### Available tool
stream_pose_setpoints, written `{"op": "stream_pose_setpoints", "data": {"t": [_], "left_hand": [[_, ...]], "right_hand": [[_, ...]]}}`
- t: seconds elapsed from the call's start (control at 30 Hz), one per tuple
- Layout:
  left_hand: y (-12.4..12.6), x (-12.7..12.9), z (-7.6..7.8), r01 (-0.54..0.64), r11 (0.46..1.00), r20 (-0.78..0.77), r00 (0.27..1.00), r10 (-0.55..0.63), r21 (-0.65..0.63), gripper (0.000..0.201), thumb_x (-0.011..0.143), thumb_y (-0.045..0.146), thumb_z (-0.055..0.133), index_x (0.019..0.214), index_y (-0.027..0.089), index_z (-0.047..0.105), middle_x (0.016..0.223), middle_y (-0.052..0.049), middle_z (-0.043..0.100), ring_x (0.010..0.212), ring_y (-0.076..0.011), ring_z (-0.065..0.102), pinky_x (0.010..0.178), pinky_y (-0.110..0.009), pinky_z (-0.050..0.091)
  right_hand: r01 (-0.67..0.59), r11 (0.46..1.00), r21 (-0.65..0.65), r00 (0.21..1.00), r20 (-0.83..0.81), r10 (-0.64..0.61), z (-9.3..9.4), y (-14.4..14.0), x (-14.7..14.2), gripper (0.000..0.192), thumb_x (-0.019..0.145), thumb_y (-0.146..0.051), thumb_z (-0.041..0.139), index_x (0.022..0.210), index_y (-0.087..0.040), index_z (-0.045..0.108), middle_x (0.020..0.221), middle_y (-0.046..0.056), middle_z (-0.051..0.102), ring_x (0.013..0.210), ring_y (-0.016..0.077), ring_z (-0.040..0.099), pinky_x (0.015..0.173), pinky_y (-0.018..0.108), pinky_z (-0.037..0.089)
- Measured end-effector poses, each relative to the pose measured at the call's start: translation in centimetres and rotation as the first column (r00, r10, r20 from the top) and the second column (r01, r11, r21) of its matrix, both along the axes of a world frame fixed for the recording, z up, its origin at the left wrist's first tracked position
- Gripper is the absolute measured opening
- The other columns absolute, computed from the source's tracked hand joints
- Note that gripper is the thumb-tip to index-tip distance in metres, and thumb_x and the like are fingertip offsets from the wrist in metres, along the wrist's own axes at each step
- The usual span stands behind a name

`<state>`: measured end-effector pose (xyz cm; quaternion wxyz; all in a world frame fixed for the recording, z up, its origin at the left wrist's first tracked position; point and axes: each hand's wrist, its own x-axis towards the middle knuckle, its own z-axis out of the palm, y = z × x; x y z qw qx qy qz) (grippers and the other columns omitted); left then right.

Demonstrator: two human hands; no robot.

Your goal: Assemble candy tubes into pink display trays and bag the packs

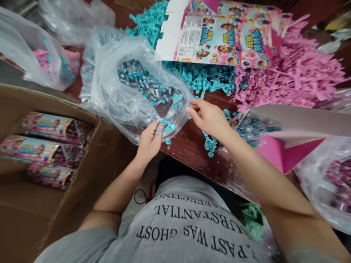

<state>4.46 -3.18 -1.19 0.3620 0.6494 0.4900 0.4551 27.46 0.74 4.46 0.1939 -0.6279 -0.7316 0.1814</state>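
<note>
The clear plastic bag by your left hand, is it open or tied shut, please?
Open. The clear plastic bag gapes at its mouth, showing small teal tubes inside; the left hand grips its edge.

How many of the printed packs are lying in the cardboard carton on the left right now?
3 show in the cardboard carton: top pack, middle pack, bottom pack, stacked along its far side. More may be hidden beneath them.

L hand is gripping a small silver-blue tube at the mouth of the clear plastic bag, R hand is hovering w/ fingers spread at its 3 o'clock, w/ teal plastic pieces lying at 12 & the cardboard box sitting at 8.
</note>
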Motion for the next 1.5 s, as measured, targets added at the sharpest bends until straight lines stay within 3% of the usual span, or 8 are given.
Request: {"op": "stream_pose_setpoints", "data": {"t": [0.13, 0.3, 0.57, 0.8, 1.03, 1.23, 1.4, 1.5], "left_hand": [[1.0, -1.1, -1.3, -0.010, 0.955, 0.299, 0.949, 0.102, -0.295, 0.029, 0.096, 0.050, 0.069, 0.089, 0.022, 0.064, 0.067, 0.003, 0.055, 0.056, -0.0113, 0.046, 0.049, -0.022, 0.032], [1.7, -1.6, -0.7, 0.027, 0.944, 0.308, 0.948, 0.080, -0.328, 0.039, 0.078, 0.049, 0.088, 0.098, 0.019, 0.072, 0.082, 0.000, 0.070, 0.076, -0.0153, 0.062, 0.067, -0.024, 0.049], [1.5, -3.1, -1.4, 0.171, 0.914, 0.405, 0.914, -0.008, -0.367, 0.041, 0.074, 0.045, 0.094, 0.104, 0.020, 0.081, 0.101, -0.003, 0.081, 0.093, -0.0196, 0.071, 0.090, -0.031, 0.056], [0.6, -1.2, -0.2, 0.329, 0.884, 0.330, 0.919, -0.218, -0.332, 0.039, 0.080, 0.048, 0.090, 0.105, 0.019, 0.082, 0.100, -0.005, 0.081, 0.093, -0.0221, 0.072, 0.096, -0.035, 0.056], [-0.4, 1.7, 1.7, 0.385, 0.899, 0.136, 0.922, -0.363, -0.211, 0.027, 0.092, 0.044, 0.077, 0.103, 0.020, 0.078, 0.100, -0.005, 0.079, 0.091, -0.0211, 0.068, 0.091, -0.034, 0.054], [-1.5, 4.1, 3.5, 0.421, 0.895, -0.212, 0.897, -0.388, 0.146, 0.020, 0.098, 0.033, 0.069, 0.082, 0.021, 0.067, 0.076, -0.001, 0.059, 0.071, -0.0173, 0.053, 0.067, -0.029, 0.043], [-1.7, 7.0, 4.7, 0.458, 0.878, -0.253, 0.874, -0.416, 0.140, 0.016, 0.096, 0.036, 0.073, 0.086, 0.024, 0.071, 0.079, -0.002, 0.062, 0.073, -0.0194, 0.056, 0.069, -0.031, 0.044], [-2.0, 9.4, 5.5, 0.527, 0.837, -0.295, 0.831, -0.472, 0.145, 0.018, 0.095, 0.035, 0.074, 0.082, 0.024, 0.070, 0.077, -0.001, 0.062, 0.072, -0.0191, 0.055, 0.067, -0.031, 0.042]], "right_hand": [[-0.033, 0.999, -0.043, 0.976, 0.216, 0.042, -3.1, 7.2, -5.5, 0.040, 0.108, -0.030, 0.050, 0.144, -0.017, 0.065, 0.139, 0.015, 0.073, 0.123, 0.0330, 0.069, 0.098, 0.043, 0.054], [-0.006, 0.996, -0.085, 0.958, 0.286, 0.030, -4.8, 10.9, -9.1, 0.046, 0.102, -0.005, 0.035, 0.133, -0.009, 0.069, 0.133, 0.021, 0.072, 0.134, 0.0338, 0.061, 0.104, 0.043, 0.050], [-0.354, 0.933, 0.069, 0.911, -0.201, 0.361, -2.0, 1.2, -3.1, 0.031, 0.104, -0.033, 0.057, 0.127, -0.019, 0.073, 0.119, 0.010, 0.075, 0.103, 0.0231, 0.070, 0.093, 0.038, 0.055], [-0.464, 0.873, 0.153, 0.822, -0.294, 0.488, -0.7, -4.2, 1.1, 0.029, 0.109, -0.033, 0.059, 0.134, -0.025, 0.073, 0.120, 0.006, 0.079, 0.104, 0.0178, 0.073, 0.096, 0.034, 0.058], [-0.308, 0.933, 0.188, 0.836, -0.415, 0.359, -0.6, -7.9, 3.2, 0.032, 0.110, -0.040, 0.057, 0.133, -0.024, 0.073, 0.117, 0.005, 0.081, 0.094, 0.0146, 0.076, 0.087, 0.030, 0.059], [-0.078, 0.972, -0.222, 0.839, -0.542, -0.056, 0.7, -11.1, 4.6, 0.066, 0.110, -0.064, 0.040, 0.076, -0.018, 0.072, 0.067, 0.003, 0.075, 0.061, 0.0124, 0.069, 0.068, 0.027, 0.054], [0.008, 0.997, -0.074, 0.786, -0.616, -0.052, 1.1, -14.3, 7.6, 0.052, 0.097, -0.063, 0.066, 0.127, -0.021, 0.071, 0.109, 0.006, 0.080, 0.073, 0.0129, 0.069, 0.067, 0.028, 0.055], [0.070, 0.996, -0.058, 0.786, -0.611, -0.091, 1.2, -16.3, 9.9, 0.038, 0.100, -0.058, 0.066, 0.105, -0.021, 0.072, 0.078, 0.000, 0.076, 0.064, 0.0118, 0.064, 0.063, 0.027, 0.051]]}}
